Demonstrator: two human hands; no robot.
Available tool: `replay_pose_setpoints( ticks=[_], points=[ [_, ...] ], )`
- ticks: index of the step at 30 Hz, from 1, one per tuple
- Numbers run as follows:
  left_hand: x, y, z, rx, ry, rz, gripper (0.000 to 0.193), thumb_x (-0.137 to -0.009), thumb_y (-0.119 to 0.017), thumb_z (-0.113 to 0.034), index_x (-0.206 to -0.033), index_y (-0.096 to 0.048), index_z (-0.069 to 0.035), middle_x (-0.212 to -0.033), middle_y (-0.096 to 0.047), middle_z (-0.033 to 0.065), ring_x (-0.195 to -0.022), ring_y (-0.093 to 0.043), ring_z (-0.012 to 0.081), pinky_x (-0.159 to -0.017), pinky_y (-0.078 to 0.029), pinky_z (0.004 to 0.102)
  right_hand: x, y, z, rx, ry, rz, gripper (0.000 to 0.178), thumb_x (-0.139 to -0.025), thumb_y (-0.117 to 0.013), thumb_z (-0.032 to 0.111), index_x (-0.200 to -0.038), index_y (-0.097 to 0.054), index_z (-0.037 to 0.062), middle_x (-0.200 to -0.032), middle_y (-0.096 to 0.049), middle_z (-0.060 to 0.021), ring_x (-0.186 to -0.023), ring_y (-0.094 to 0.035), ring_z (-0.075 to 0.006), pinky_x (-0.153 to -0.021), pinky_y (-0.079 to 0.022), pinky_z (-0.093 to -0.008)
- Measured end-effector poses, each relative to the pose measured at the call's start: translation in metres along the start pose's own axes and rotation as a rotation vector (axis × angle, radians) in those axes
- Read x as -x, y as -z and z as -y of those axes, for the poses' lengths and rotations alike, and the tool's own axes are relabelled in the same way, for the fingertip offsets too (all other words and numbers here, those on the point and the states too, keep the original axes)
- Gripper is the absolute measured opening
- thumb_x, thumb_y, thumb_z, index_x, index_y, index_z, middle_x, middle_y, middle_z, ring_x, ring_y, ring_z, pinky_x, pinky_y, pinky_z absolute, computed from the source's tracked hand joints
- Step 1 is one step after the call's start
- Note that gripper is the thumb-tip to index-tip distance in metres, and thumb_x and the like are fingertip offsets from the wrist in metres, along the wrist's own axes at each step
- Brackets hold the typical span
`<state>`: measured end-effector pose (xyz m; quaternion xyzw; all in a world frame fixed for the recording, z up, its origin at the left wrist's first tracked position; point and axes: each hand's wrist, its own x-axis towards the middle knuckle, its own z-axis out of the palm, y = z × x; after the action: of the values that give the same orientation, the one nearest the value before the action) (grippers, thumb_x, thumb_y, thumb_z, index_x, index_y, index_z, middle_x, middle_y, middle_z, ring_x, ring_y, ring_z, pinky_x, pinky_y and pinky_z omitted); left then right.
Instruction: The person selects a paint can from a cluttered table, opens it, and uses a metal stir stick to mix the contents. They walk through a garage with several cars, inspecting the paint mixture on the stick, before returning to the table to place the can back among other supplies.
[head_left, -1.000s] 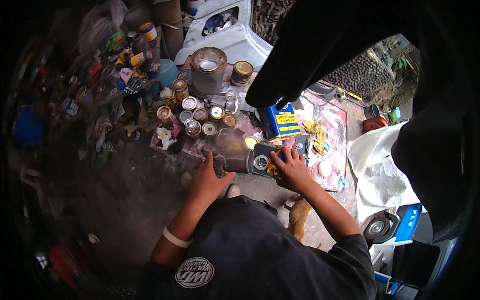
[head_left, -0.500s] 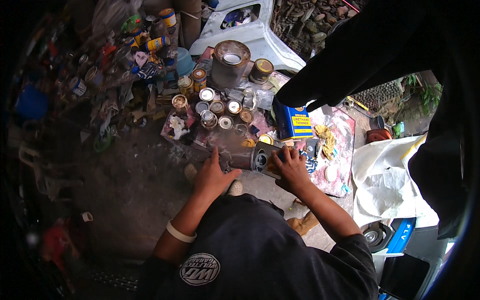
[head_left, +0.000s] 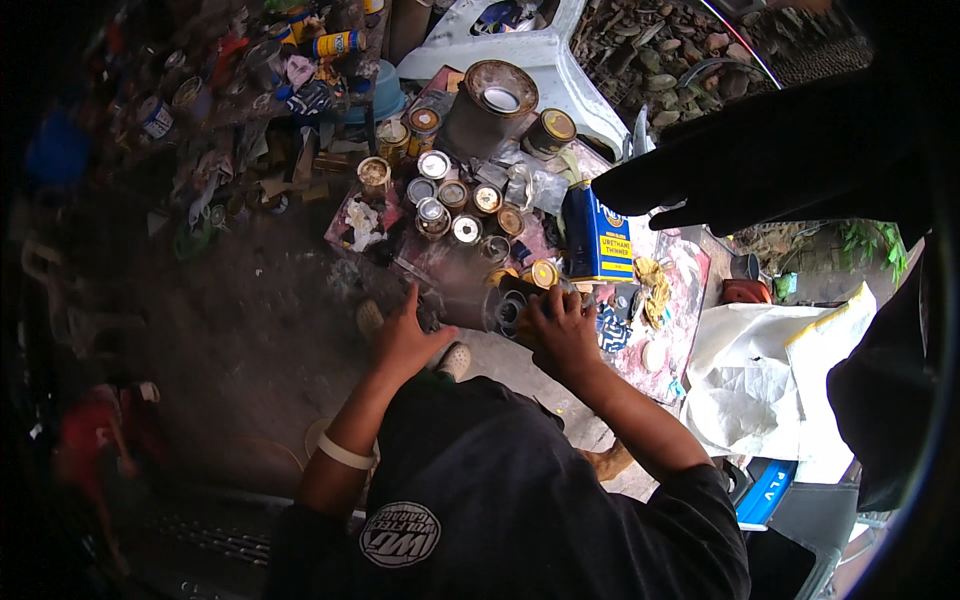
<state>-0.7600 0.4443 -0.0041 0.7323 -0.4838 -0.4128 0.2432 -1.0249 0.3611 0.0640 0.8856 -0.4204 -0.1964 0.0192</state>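
Step in hand: seemingly decanting, with the dark rectangular metal tin (head_left: 527, 318) tipped toward the mouth of a greyish, see-through cylindrical container (head_left: 466, 305); no flowing liquid can be made out.
Tin and container: at the near edge of the pink, white-smeared counter (head_left: 690, 265), the tin's round spout right at the container's rim.
Right hand (head_left: 560, 325): grasping the tin, fingers bent over its side.
Left hand (head_left: 405, 338): beside the container's far end from the rim, thumb and forefinger spread; whether it grips cannot be told.
Next move: calls, I judge, for a steady tilt, spout and rim kept lined up.
Count, worked pieces: one tin, one container.
Count, round cans: seven small metal cans with silvery or rusty tops (head_left: 452, 194) clustered together; one large, rust-rimmed grey can (head_left: 480, 135); one dark can with a yellowish lid (head_left: 550, 132).
Count, others: one blue-and-yellow rectangular thinner can (head_left: 600, 240), one crumpled yellow cloth (head_left: 653, 290), one white round disc (head_left: 653, 355).
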Motion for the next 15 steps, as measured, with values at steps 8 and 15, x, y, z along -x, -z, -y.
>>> replay_pose_setpoints(
  ticks=[8,15],
  points=[
    [-0.004,0.008,0.011,0.082,0.032,0.011,0.105,-0.078,-0.084,-0.04,-0.154,-0.03,0.008,-0.144,-0.051,0.0332,-0.135,-0.052,0.0415,-0.11,-0.043,0.043,-0.014,0.002,0.013,0.002,-0.001,0.013,0.067,-0.088,-0.07,0.046,-0.139,-0.05,0.0085,-0.141,-0.044,-0.0232,-0.125,-0.047,-0.0437,-0.094,-0.042,-0.0619],
    [-0.005,0.009,0.006,0.079,0.055,0.023,0.104,-0.079,-0.083,-0.04,-0.155,-0.03,0.006,-0.144,-0.052,0.0319,-0.135,-0.052,0.0397,-0.109,-0.044,0.0421,-0.014,-0.002,0.009,-0.003,-0.007,-0.072,0.067,-0.078,-0.075,0.031,-0.138,-0.053,0.0116,-0.132,-0.049,-0.0217,-0.12,-0.051,-0.0404,-0.096,-0.044,-0.0603]
  ],
)
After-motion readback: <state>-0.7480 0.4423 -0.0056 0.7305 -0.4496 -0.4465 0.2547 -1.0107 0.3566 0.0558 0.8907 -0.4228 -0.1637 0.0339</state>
